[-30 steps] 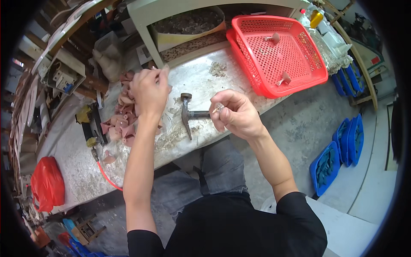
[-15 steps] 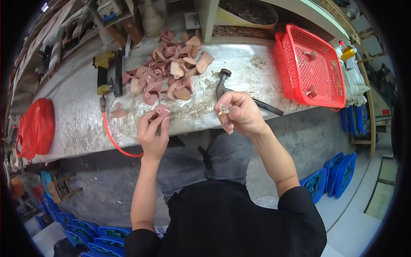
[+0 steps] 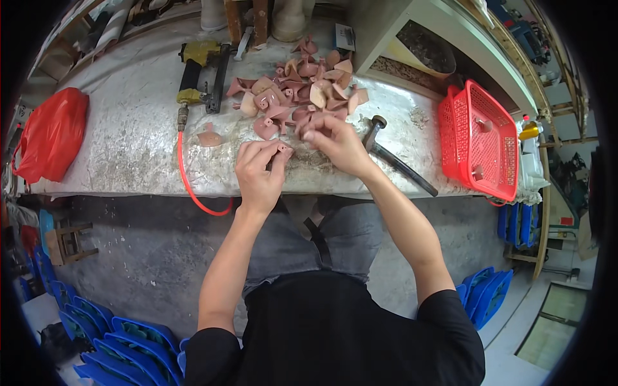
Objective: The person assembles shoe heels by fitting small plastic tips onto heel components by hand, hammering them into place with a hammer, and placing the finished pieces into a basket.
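Pinching a small pink carved piece (image 3: 281,152) in our left hand (image 3: 259,170) fingers, we closed our right hand (image 3: 335,145) fingers on another (beside the hammer (image 3: 394,159)) over the counter (image 3: 135,138).

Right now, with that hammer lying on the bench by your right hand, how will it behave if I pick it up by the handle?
The hammer is probably stiff and head-heavy: a dark metal head on a long, thin handle. It may tip toward the head. The handle end overhangs the bench edge, so a nudge could drop it.

Matt pink wooden pieces (image 3: 302,96), worn dull metal benchtop (image 3: 129,141), glossy red plastic basket (image 3: 479,138), steel hammer (image 3: 393,154)
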### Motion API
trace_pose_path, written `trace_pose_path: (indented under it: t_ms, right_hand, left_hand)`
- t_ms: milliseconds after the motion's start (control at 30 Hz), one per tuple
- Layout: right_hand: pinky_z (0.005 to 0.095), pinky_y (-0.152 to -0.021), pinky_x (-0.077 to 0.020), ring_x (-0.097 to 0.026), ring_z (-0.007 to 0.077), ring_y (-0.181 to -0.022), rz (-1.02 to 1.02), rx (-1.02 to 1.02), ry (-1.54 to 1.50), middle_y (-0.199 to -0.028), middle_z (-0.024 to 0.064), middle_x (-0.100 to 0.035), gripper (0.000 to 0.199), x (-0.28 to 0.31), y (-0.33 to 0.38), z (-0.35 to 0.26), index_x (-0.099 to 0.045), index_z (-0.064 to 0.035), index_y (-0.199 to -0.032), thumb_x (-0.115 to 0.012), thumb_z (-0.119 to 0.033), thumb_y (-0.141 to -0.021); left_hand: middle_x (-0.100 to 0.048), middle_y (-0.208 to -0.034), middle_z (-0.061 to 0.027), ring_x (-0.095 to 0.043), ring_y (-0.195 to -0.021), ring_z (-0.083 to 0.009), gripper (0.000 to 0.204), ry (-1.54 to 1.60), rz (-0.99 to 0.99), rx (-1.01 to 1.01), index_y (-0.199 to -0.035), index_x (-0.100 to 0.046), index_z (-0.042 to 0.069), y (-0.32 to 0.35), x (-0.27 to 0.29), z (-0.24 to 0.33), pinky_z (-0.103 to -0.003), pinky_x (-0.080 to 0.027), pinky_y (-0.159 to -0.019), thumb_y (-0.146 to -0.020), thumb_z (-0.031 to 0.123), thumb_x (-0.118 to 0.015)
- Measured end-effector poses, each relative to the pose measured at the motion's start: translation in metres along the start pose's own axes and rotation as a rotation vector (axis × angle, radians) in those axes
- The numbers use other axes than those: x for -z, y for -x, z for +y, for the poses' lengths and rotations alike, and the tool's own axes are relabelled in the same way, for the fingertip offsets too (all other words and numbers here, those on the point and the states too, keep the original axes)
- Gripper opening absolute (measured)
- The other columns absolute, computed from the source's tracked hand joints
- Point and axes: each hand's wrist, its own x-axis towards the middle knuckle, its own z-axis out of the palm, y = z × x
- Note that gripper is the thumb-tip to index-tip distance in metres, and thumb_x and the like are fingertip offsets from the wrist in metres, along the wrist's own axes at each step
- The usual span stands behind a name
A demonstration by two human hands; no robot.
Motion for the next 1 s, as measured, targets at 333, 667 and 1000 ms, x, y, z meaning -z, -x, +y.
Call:
trace_pose_path:
  t_ms: [333, 667, 1000]
  right_hand:
    - [0.0271, -0.077, -0.0554, -0.067, 0.009, -0.084, 0.08, -0.02, 0.093, -0.099, 0.0036, -0.079, 0.032, -0.012, 0.014, -0.018, -0.076, 0.0001, -0.117, -0.087, -0.017, -0.093]
    - [0.0369, -0.076, -0.0571, -0.073, 0.0268, -0.084, -0.156, 0.382, 0.63, -0.097, 0.0115, -0.078, 0.029, -0.005, -0.016, -0.043, -0.078, -0.0039, -0.112, -0.086, -0.015, -0.087]
    - [0.0464, -0.077, -0.0569, -0.073, 0.0337, -0.088, -0.208, 0.641, 0.873, -0.094, 0.0114, -0.074, 0.028, 0.004, -0.018, -0.036, -0.076, -0.0082, -0.111, -0.082, -0.023, -0.088]
  left_hand:
    - [-0.075, -0.098, -0.0092, -0.067, -0.095, -0.0319, 0.016, -0.047, -0.026, -0.063, -0.098, -0.079, 0.002, -0.008, -0.012, -0.008, -0.044, -0.053, -0.088, -0.082, 0.002, -0.081]
    - [-0.072, -0.096, -0.0073, -0.067, -0.095, -0.0311, 0.017, -0.049, -0.036, -0.081, -0.1, -0.079, 0.004, -0.004, -0.009, -0.013, -0.044, -0.05, -0.085, -0.083, 0.003, -0.079]
    - [-0.071, -0.097, -0.0106, -0.067, -0.094, -0.0353, 0.014, -0.034, -0.041, -0.138, -0.097, -0.078, 0.002, -0.009, -0.014, -0.013, -0.046, -0.051, -0.083, -0.085, 0.008, -0.082]
